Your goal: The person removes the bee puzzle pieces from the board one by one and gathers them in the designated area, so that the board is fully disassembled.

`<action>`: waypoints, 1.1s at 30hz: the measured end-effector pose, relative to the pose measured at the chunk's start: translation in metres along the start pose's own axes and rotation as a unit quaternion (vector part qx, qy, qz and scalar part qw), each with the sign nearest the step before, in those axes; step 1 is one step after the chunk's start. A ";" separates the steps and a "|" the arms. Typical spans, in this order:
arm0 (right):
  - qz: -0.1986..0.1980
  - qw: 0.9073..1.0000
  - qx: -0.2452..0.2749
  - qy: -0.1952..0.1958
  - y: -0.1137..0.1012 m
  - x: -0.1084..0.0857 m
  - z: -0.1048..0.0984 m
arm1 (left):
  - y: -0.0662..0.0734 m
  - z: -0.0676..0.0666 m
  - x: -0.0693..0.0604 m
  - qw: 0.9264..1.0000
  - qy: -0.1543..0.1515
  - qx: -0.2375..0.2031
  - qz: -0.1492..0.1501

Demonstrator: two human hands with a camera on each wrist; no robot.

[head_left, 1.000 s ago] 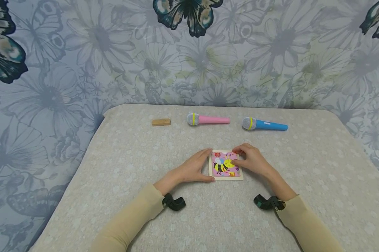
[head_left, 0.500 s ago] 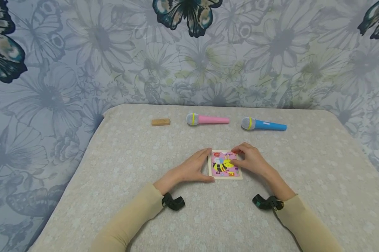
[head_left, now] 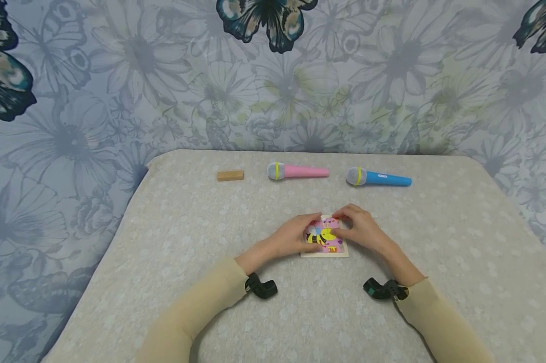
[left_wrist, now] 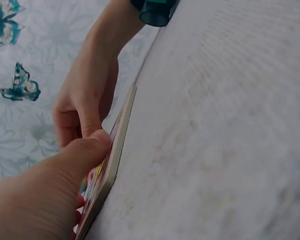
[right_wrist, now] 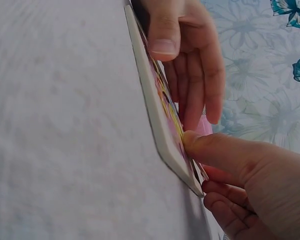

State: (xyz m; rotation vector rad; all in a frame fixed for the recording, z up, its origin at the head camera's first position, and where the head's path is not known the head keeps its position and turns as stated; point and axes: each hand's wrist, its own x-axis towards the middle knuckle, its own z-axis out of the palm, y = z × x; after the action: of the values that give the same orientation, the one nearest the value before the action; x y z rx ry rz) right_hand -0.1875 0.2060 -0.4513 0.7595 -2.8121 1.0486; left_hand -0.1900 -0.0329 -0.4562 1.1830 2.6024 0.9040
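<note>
A small square jigsaw puzzle [head_left: 332, 242] with a bee picture and a pale wooden frame lies flat on the table in the head view. My right hand [head_left: 363, 229] holds it at its right side, the thumb on the picture and the fingers curled by the far edge, as the right wrist view also shows. Over the puzzle's left part reaches my left hand [head_left: 295, 236], its thumb low over the picture and its fingers fairly straight in the right wrist view. Whether those fingers touch the picture, I cannot tell. Both hands hide parts of the puzzle.
Along the back of the table [head_left: 182, 212] lie a small wooden block [head_left: 230, 175], a pink toy microphone [head_left: 300, 171] and a blue toy microphone [head_left: 382, 177]. Behind them stands a wall [head_left: 173, 91] with flowers and butterflies.
My left hand has moved right, from the puzzle's left edge to above its left part. The right hand has stayed in place. The head view has shifted slightly.
</note>
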 end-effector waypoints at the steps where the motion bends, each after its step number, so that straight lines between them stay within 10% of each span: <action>1: -0.001 1.000 -0.001 0.001 0.000 0.000 0.000 | -0.001 0.001 0.000 1.000 -0.003 0.004 0.003; 23: -0.014 1.000 -0.021 0.014 -0.009 0.002 -0.012 | -0.005 0.004 -0.001 0.999 0.005 0.039 0.025; 33: 0.084 0.992 0.059 0.070 0.022 -0.030 -0.067 | -0.006 0.005 -0.004 1.000 0.011 0.022 0.013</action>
State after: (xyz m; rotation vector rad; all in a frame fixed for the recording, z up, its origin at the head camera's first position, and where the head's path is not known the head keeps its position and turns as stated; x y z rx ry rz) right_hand -0.1794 0.2754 -0.4198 0.4409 -2.7521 1.2489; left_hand -0.1891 -0.0359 -0.4642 1.2283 2.6431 0.8740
